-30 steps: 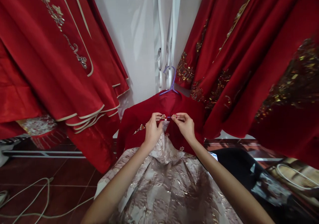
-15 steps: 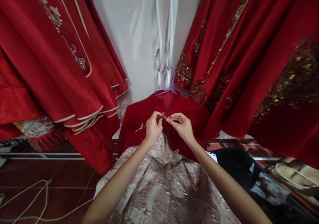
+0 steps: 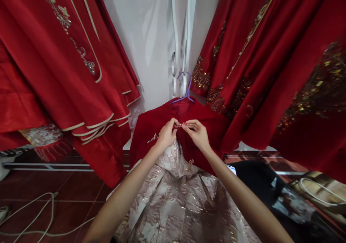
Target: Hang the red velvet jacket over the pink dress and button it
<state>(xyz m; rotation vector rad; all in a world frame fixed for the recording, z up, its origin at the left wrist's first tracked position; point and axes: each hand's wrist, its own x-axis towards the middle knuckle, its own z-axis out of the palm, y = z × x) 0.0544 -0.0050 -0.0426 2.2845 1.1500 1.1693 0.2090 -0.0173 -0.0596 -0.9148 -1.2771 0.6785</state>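
My left hand (image 3: 167, 133) and right hand (image 3: 198, 133) pinch the beaded fastening (image 3: 182, 124) at the front of the red jacket (image 3: 186, 142), fingertips drawn close, seemingly to bring its two edges together; which bead each holds I cannot tell. The jacket is straight before me, with a purple hanger (image 3: 186, 96) at its neck, likely to bear its weight and leave both hands free. A jewelled ornament (image 3: 153, 138) sits on the jacket beside my left hand. Below the jacket spreads a pale patterned skirt (image 3: 183, 199); red garments (image 3: 89, 91) hang either side of it.
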